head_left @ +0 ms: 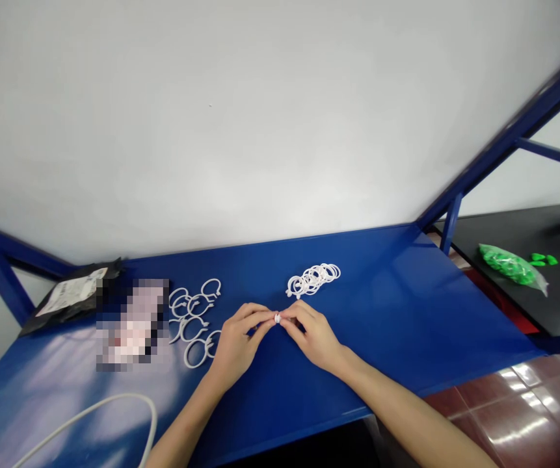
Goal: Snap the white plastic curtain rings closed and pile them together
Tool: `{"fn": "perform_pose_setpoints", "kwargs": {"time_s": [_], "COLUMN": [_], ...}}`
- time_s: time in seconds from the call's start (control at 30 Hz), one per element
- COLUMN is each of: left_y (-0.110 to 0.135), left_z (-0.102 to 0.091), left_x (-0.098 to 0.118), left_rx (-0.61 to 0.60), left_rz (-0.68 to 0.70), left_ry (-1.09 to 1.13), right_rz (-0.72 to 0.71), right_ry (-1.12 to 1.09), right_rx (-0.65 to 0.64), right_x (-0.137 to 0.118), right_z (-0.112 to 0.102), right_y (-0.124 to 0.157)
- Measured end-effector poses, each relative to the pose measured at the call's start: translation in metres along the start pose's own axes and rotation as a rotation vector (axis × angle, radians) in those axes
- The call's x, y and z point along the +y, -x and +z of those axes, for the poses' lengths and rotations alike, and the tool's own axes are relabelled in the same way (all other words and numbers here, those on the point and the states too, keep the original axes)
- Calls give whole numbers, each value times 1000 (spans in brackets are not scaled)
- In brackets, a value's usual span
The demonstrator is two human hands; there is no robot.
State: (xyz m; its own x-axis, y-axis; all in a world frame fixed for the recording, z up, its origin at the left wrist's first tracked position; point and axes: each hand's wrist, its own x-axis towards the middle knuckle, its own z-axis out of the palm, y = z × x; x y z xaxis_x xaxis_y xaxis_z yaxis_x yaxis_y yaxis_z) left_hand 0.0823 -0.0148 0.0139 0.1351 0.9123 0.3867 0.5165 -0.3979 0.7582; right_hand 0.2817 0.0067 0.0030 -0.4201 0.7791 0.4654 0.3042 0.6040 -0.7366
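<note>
Head view: my left hand (235,344) and right hand (317,338) pinch a small, white, plastic-looking piece (277,318) over the blue surface (387,318), between its front and back edges, overlapping thin white rings (313,279) just behind.

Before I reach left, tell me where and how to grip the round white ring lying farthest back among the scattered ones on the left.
Probably pinch the round white ring from above at its far curve: it lies flat, that arc is clear of neighbouring white rings, and its knob is near right.
</note>
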Motion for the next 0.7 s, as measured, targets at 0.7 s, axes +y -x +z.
{"fn": "perform_pose_setpoints", "kwargs": {"time_s": [0.7], "left_y": [4], "left_z": [5], "left_x": [-1], "left_rx": [37], "left_rz": [363], "left_ry": [-543], "right_rz": [-58], "right_ry": [183], "right_rx": [-49], "right_x": [4], "right_z": [-3], "right_y": [-1]}}
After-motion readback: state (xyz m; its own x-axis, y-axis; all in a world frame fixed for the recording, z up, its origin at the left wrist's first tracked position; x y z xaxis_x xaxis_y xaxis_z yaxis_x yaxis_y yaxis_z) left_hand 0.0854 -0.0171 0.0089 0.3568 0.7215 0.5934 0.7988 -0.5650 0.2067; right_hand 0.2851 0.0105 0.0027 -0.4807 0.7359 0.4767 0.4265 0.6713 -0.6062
